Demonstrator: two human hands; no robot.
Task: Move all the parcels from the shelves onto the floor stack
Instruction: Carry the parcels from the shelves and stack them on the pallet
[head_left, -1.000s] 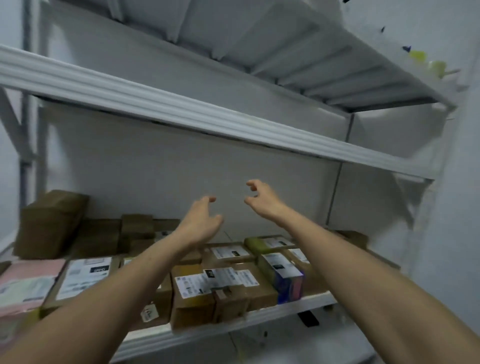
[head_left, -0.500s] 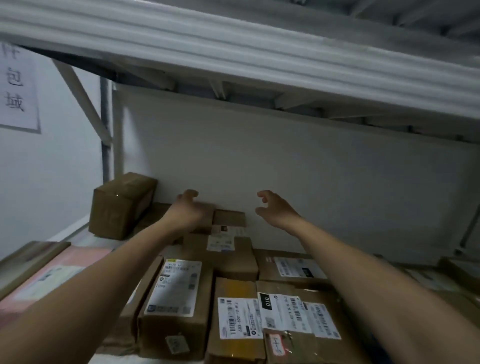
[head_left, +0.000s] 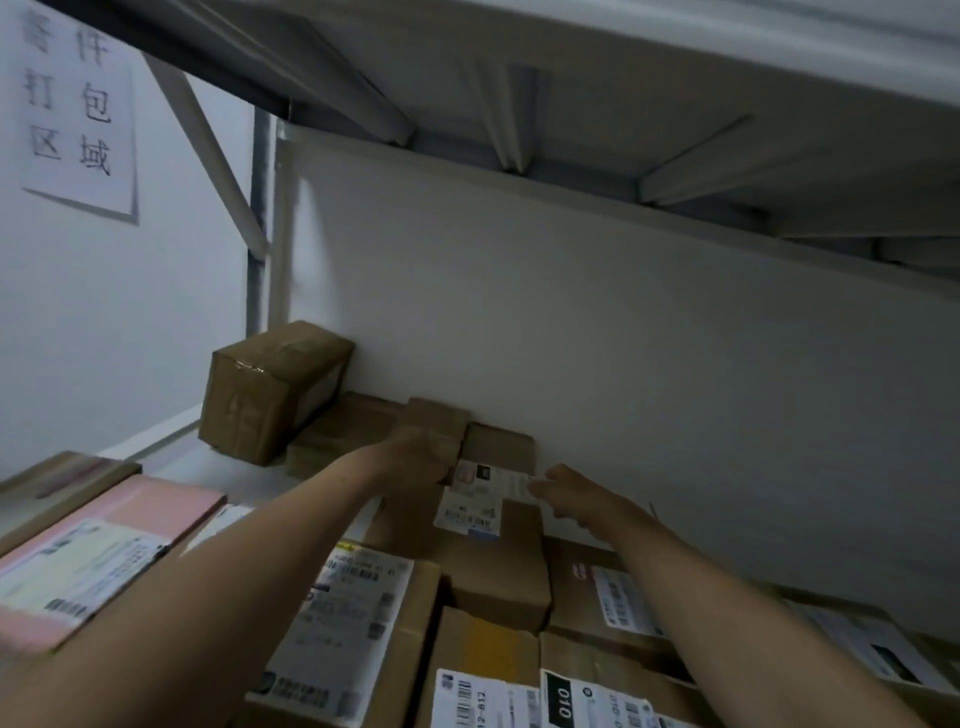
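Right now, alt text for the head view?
Both bare hands reach deep into a shelf packed with cardboard parcels: the left hand is at a small brown box by the back panel, the right hand at a labelled box's far corner. Blur hides whether either grips.

A broad band of open air ran between the packed parcels (head_left: 363, 613) and the underside of the upper shelf (head_left: 571, 78). The white back panel (head_left: 649, 364) closed off the rear. A tall brown box (head_left: 270, 389) blocked the back left corner, under a slanting brace (head_left: 208, 156). A bare strip of shelf board (head_left: 179, 457) lay open beside it, behind the pink parcel (head_left: 156, 514). Elsewhere, boxes sat edge to edge.
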